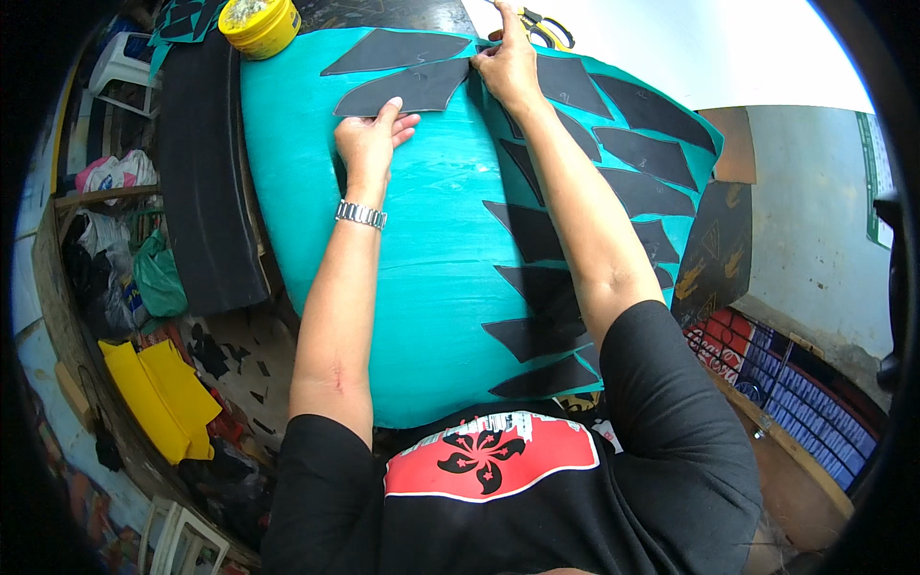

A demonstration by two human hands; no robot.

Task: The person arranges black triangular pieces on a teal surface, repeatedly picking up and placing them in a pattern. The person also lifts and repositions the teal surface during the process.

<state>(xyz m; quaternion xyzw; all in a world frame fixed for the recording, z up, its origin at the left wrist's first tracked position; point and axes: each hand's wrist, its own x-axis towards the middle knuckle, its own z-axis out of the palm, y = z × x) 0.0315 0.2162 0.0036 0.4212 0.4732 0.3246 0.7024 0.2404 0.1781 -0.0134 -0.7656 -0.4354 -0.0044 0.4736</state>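
Observation:
A black cut piece (407, 88) with a pale outline lies near the far edge of a large teal sheet (431, 240). My left hand (369, 144) rests at its near edge, thumb on the piece and the other fingers spread over the teal surface. By the piece's right tip is my right hand (513, 72), its thumb close to the tip and one finger stretched away from me; its other fingers are partly hidden. Another black piece (398, 50) lies just beyond. Several similar black pieces (647, 153) cover the sheet's right side, some in my arm's shadow.
Yellow-handled scissors (548, 31) lie past my right hand, near a white surface (671, 48). At the far left stands a yellow tub (259, 27). A long black strip (206, 182) runs along the left; yellow material (163, 398) and a white stool (125, 72) are lower down.

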